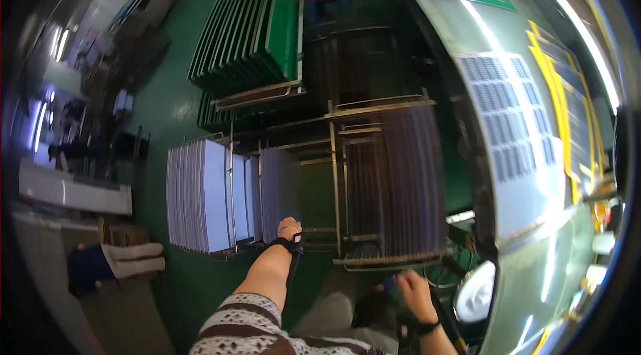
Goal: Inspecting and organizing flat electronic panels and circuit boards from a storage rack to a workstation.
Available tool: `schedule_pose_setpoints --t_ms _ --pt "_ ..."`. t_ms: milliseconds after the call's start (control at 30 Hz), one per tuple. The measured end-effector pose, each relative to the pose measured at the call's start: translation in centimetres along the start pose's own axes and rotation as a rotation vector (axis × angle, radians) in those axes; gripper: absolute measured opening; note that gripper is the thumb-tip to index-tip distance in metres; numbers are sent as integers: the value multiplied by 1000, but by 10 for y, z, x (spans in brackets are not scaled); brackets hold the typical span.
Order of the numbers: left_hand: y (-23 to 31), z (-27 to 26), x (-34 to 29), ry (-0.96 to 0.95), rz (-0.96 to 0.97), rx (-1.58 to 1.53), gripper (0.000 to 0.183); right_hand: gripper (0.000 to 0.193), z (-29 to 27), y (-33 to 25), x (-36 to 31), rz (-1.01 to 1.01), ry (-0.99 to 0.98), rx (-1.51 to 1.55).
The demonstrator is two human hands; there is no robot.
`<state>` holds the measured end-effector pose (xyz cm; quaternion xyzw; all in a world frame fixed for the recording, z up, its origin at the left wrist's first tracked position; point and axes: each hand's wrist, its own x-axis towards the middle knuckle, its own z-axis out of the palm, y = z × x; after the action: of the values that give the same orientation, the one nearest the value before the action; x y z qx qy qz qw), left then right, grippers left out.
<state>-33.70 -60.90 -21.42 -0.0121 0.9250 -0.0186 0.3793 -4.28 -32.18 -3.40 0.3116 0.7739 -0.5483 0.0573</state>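
My left hand point(288, 227), with a dark band on its wrist, reaches forward to the near edge of a row of thin grey panels point(270, 185) standing upright in a metal rack point(336, 201). Its fingers are curled in at the edge of a grey panel that is smeared by motion. Low on the right, my right hand point(414, 291) has its fingers bent around a small blue thing point(387, 283), too blurred to name. A dark watch or band circles that wrist.
White panels point(193, 198) stand at the rack's left, brown panels point(407, 185) at its right. Beyond is a rack of green panels point(264, 28). A bench point(527, 275) runs along the right with a perforated sheet point(511, 114) and yellow-edged frames point(567, 101). Another person point(110, 267) is at far left.
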Motion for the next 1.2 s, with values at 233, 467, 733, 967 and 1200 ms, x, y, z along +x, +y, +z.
schedule_pose_setpoints --t_ms 233,467,733,967,1200 --pt "-67 44 123 381 -229 -169 34 21 12 143 -119 461 -177 -236" --pt "-93 85 209 493 -160 -40 24 27 -4 309 -234 158 -1132 -955" --pt "-89 47 168 567 -114 -80 11 19 17 226 -138 928 -194 -129" --pt "-129 -126 -59 1128 199 -373 15 20 36 161 -102 661 -218 178" --pt "-131 -240 -299 1196 346 -512 15 23 45 -39 -23 50 -301 175"
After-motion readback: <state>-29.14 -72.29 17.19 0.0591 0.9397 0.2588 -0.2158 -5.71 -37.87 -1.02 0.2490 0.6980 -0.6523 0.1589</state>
